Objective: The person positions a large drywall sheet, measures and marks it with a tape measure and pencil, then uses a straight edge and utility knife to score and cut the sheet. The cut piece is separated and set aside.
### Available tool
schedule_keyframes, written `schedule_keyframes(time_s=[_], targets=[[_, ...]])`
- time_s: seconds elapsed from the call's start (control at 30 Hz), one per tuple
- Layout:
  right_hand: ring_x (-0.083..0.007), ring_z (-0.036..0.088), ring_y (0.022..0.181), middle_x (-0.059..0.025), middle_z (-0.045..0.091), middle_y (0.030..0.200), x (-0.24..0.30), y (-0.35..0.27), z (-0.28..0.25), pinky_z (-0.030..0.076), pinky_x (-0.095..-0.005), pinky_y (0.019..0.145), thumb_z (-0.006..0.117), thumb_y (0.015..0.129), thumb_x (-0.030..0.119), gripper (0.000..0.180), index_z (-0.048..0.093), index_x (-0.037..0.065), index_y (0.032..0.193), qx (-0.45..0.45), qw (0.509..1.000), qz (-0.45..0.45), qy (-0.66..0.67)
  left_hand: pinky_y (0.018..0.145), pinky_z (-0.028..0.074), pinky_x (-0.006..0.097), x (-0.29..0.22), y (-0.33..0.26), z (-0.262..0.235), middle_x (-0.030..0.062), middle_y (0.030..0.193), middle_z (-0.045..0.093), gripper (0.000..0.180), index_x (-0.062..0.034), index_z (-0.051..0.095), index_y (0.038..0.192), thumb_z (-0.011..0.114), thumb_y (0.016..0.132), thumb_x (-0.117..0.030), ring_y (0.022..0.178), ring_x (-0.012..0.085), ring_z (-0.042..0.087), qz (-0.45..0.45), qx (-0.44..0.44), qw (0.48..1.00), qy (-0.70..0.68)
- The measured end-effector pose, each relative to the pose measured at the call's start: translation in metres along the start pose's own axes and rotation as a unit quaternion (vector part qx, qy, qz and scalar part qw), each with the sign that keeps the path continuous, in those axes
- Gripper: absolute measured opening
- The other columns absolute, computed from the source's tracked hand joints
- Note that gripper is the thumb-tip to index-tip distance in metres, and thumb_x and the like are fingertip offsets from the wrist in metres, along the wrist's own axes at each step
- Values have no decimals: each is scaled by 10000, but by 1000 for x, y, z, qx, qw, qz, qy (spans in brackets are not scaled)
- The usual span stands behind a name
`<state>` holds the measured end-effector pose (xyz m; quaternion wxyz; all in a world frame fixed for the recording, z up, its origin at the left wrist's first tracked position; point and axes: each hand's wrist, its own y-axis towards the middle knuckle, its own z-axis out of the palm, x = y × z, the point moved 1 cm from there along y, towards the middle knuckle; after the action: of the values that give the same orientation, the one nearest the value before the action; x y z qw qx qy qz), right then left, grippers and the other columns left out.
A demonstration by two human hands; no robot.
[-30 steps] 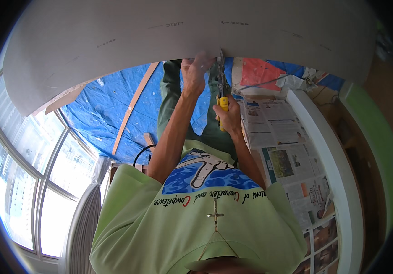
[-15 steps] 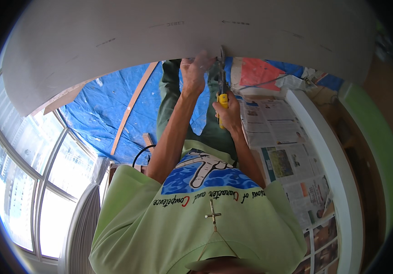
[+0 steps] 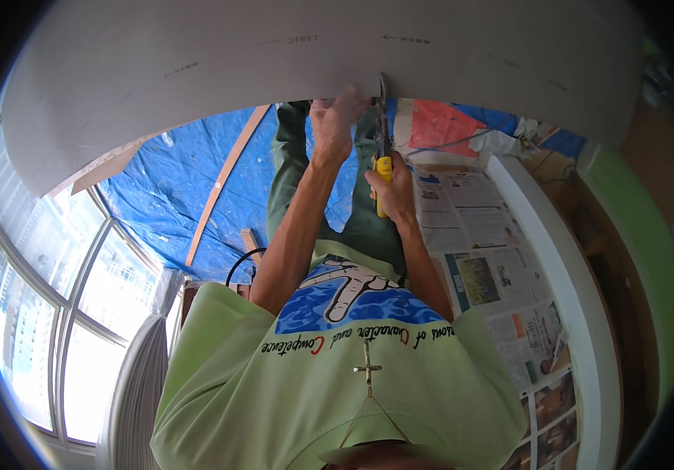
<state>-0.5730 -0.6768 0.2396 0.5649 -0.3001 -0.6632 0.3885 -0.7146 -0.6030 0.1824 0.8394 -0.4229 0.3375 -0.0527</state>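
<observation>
A large grey board (image 3: 196,70) spans the top of the view, its lower edge curving across above both hands. The left hand (image 3: 335,117) is raised to that edge, fingers clenched on the board just left of a cut. The right hand (image 3: 390,184) sits slightly lower and just to the right, gripping the yellow handles of a pair of snips (image 3: 382,149). The dark blades point up and reach into the board's edge, right beside the left hand's fingers. So the board lies above and ahead of both hands; the left one touches it directly, the right one meets it only through the snips.

Both forearms rise from a light green shirt (image 3: 274,392) with a blue print on the chest. A small cross (image 3: 367,368) hangs on a cord over the shirt.

Below the board, a blue tarp (image 3: 173,204) covers the floor to the left, and a long wooden strip (image 3: 223,180) lies slanted on it. To the right of the hands, newspaper (image 3: 470,251) is spread out, beside a white ledge (image 3: 564,274) and a green wall (image 3: 650,258) further right. A red sheet (image 3: 439,125) lies just under the board's edge to the right of the snips. Windows (image 3: 47,298) fill the left side.
</observation>
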Motion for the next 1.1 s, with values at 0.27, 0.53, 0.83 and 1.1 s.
schedule_keyframes(time_s=[0.27, 0.53, 0.83, 1.1], targets=[[-116, 557, 581, -31, 549, 761, 5, 6, 6, 479, -271, 508, 674, 813, 81, 271, 531, 41, 1040, 8, 1000, -15, 22, 939, 558, 472, -2, -1, 0, 108, 1073, 618, 289, -25, 529, 1131, 693, 905, -99, 935, 262, 675, 0, 7, 1000, -8], [-129, 557, 573, -34, 547, 756, 8, 7, 5, 487, -284, 529, 676, 807, 98, 279, 525, 41, 1035, 5, 1000, -10, 23, 946, 558, 471, -4, -3, 4, 81, 1011, 601, 285, -28, 526, 1125, 692, 902, -90, 912, 253, 673, -4, -9, 1000, -7], [-129, 551, 562, -41, 544, 758, 12, 11, 1, 472, -287, 516, 677, 800, 96, 287, 525, 28, 1033, -17, 1000, -22, -9, 931, 562, 463, -7, -4, 6, 98, 1057, 619, 277, -16, 533, 1127, 684, 907, -88, 950, 257, 672, -10, -8, 1000, -2], [-123, 547, 551, -33, 543, 744, 12, 19, 8, 467, -284, 503, 667, 809, 72, 261, 522, 32, 1022, -5, 999, -28, 30, 911, 569, 451, -8, -5, 8, 100, 1034, 626, 281, -1, 538, 1131, 683, 905, -83, 917, 261, 682, -8, -18, 1000, -9]])
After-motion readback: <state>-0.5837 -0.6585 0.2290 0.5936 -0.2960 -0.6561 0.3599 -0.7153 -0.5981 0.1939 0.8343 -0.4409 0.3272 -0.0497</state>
